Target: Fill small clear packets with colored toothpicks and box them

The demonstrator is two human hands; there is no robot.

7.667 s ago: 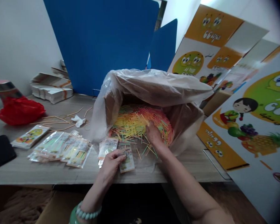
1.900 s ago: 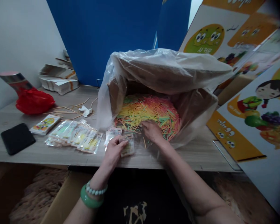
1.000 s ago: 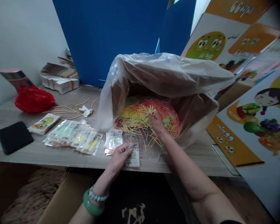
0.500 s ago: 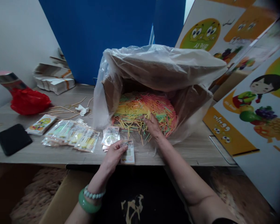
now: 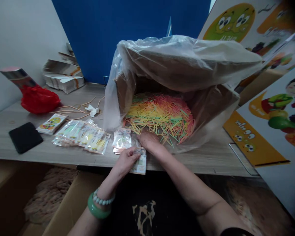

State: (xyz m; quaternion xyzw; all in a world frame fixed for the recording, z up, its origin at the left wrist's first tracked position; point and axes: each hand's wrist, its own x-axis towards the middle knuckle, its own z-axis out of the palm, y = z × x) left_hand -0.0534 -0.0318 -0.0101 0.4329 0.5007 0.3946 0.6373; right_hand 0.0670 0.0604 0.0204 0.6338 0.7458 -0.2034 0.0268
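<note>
Low in the middle of the frame, the left hand (image 5: 126,160) has its thumb and fingers clamped on a packet (image 5: 140,165); gripping its left side seems to leave the top edge free. The right hand (image 5: 149,141) bends just above that edge; its fingertips are hidden, so I cannot tell whether they are together or hold anything. At centre, the sticks (image 5: 162,113) spread in a box (image 5: 124,93), its open side facing the person, probably for easy reach. A stack (image 5: 122,138) of packets lies near the left hand, presumably handy.
</note>
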